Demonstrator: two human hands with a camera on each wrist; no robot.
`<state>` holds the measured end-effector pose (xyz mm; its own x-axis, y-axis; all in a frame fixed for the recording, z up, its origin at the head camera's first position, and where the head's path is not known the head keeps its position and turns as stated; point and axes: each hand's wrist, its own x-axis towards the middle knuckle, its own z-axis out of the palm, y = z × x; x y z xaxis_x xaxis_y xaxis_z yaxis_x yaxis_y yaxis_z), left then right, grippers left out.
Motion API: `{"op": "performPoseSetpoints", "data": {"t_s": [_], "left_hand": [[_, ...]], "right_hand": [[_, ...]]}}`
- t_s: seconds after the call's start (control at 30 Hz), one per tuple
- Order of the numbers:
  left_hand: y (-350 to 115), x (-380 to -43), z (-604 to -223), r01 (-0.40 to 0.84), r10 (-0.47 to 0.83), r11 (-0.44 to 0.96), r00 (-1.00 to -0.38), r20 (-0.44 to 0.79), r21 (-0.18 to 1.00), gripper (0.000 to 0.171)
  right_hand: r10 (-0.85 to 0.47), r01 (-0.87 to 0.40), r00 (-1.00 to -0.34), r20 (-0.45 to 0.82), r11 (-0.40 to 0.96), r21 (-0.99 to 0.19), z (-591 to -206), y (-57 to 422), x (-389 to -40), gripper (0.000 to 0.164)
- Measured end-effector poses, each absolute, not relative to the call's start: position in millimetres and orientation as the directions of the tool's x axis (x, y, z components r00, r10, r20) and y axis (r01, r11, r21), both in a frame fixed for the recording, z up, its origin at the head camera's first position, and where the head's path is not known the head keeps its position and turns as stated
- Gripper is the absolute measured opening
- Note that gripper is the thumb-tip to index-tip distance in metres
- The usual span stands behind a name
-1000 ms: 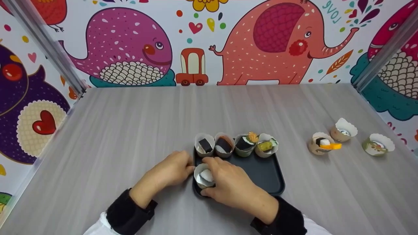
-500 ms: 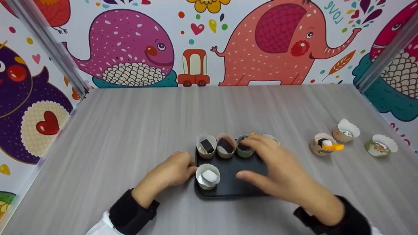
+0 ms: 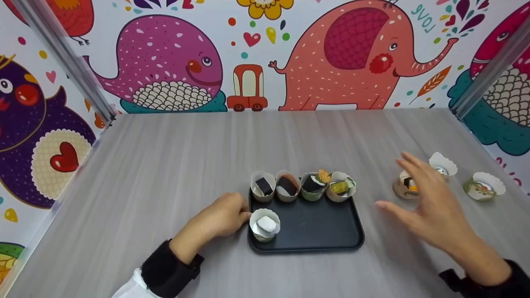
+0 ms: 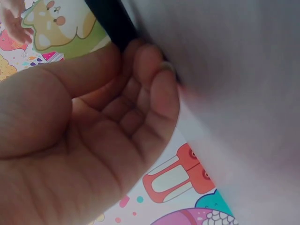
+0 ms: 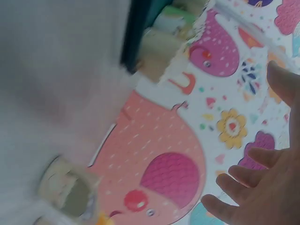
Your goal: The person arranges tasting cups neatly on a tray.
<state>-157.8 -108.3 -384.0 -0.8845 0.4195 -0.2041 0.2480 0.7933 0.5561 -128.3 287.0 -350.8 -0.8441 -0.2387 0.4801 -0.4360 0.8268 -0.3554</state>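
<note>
A black rectangular tray lies on the table. Along its far side stand several paper cups with toy sushi, and a cup with a white piece stands at its near left corner. With curled fingers and thumb my left hand pinches the tray's left edge; the left wrist view shows the hand at the tray's dark rim. My right hand, fingers spread and holding nothing, is over the table right of the tray. It partly hides a cup with a black, white and orange piece.
Beyond my right hand stand two more paper cups, one brown and one green. A wall panel with cartoon animals closes the back of the table, and side panels flank it.
My right hand has let go of the cup with the white piece at the tray's near left corner and moved right, past the tray. The left hand stays at the tray's edge.
</note>
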Motion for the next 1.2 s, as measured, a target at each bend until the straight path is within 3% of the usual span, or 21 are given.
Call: {"op": "performPoseSetpoints", "data": {"t_s": [0.23, 0.53, 1.2], "left_hand": [[-108, -159, -385, 0.242, 0.416, 0.796, -0.885, -0.211, 0.554, 0.029], [-105, -160, -385, 0.222, 0.397, 0.808, -0.89, -0.227, 0.545, 0.028], [-108, -159, -385, 0.254, 0.417, 0.795, -0.888, -0.191, 0.551, 0.031]], "right_hand": [[-0.058, -0.237, -0.924, 0.377, 0.861, -0.45, -359, 323, -140, 0.098], [0.008, -0.089, -0.98, 0.199, 0.876, -0.474, -371, 348, -157, 0.102], [-0.057, -0.094, -0.992, 0.109, 0.924, -0.37, -391, 363, -177, 0.097]]}}
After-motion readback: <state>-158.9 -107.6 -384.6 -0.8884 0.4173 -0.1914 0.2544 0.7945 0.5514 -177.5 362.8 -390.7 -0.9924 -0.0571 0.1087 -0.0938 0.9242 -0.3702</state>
